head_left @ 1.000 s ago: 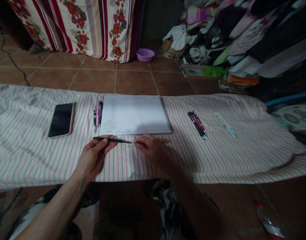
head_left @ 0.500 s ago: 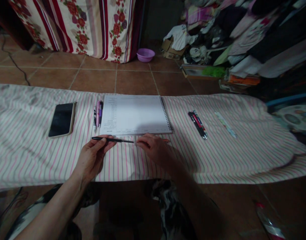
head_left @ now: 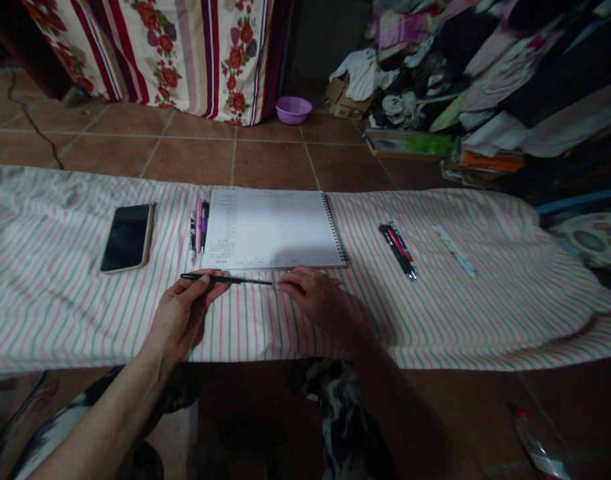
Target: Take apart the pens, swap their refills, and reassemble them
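My left hand [head_left: 188,307] is closed around the black barrel of a pen [head_left: 220,279], held level just in front of the notebook. A thin dark refill [head_left: 258,283] sticks out of the barrel toward the right. At its far end, the fingertips of my right hand [head_left: 308,293] are pinched together on the pale tip. A small orange piece [head_left: 336,282] shows behind my right hand, mostly hidden by it. The open spiral notebook [head_left: 280,227], with a blank page and a printed strip at its left, lies just beyond both hands.
Left of the notebook are several pens [head_left: 199,227] and a phone [head_left: 128,238]. Another group of pens [head_left: 398,251] and a pale patterned strip [head_left: 455,251] lie to the right. A striped cloth [head_left: 485,313] covers the table. A purple basin [head_left: 294,110] stands on the floor.
My right hand has shifted slightly right, away from my left hand. More of the thin refill now shows between them. The view has also moved a little.
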Available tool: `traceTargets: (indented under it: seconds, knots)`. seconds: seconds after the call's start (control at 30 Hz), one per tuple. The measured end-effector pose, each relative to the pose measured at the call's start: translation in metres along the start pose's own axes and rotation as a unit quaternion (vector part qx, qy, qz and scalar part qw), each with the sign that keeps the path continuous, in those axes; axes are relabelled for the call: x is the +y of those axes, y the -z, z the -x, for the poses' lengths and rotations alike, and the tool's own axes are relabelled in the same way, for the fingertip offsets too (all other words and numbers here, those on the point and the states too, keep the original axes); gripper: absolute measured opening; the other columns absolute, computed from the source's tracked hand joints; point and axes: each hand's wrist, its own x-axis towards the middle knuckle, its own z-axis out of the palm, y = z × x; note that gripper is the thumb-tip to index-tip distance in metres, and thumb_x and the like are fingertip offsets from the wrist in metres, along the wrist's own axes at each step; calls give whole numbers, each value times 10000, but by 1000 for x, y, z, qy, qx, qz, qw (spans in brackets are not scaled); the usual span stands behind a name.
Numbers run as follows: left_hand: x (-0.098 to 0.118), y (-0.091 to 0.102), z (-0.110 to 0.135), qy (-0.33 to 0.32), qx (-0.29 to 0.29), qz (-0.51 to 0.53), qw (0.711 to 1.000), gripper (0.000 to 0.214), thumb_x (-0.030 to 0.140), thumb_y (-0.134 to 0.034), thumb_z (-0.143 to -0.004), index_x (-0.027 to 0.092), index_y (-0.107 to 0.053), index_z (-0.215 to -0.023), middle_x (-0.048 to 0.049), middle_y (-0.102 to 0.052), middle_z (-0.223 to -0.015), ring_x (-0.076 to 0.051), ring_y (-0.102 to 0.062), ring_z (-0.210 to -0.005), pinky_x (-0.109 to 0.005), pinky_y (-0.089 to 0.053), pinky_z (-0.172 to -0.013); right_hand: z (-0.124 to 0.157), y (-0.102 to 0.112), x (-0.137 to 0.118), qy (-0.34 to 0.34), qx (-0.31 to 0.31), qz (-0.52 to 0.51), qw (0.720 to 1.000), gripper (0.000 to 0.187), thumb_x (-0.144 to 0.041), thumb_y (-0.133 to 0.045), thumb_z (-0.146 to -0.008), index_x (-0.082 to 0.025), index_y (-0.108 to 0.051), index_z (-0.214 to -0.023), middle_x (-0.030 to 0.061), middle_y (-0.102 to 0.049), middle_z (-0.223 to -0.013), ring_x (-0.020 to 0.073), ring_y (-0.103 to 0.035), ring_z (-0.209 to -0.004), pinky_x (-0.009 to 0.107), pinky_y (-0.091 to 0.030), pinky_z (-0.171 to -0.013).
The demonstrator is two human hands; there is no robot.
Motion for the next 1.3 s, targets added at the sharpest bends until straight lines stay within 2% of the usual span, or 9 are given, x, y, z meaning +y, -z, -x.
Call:
traceTargets:
  seconds: [0.4, 0.63, 1.03, 1.3]
  knots:
    - [3, 3, 2, 2, 22, 7, 1000, 131, 8, -566, -741, 62, -673, -687, -95, -696, -786, -184, -667, -820, -303, -546, -818, 1, -4, 11, 15, -4, 8, 1000, 116, -206, -559, -839, -178, -671, -847, 44, -657, -820, 154, -604, -762, 272, -441, -706]
    - [6, 4, 1, -5, 31, 10, 999, 152, 20, -578, -742, 63, -638, -610, -106, -690, -871, -201, -651, -886, -325, -544, -831, 1, -4, 11, 21, 1, 12, 1000, 123, -208, -558, -840, -179, -673, -810, 48, -656, -813, 159, -604, -752, 282, -444, -703]
    - [9, 12, 0, -16, 36, 2, 999, 183, 20, -549, -761, 59, -669, -629, -91, -687, -816, -179, -658, -836, -291, -547, -819, 0, -3, 11, 11, -5, 7, 1000, 117, -195, -563, -831, -175, -679, -832, 49, -660, -801, 156, -604, -741, 277, -444, -700]
    - [7, 15, -2, -25, 37, 6, 999, 164, 35, -577, -747, 67, -654, -606, -80, -679, -816, -193, -650, -864, -341, -536, -846, -1, -1, 7, 8, -11, 15, 1000, 126, -194, -557, -835, -173, -680, -817, 53, -652, -800, 155, -601, -729, 276, -445, -690]
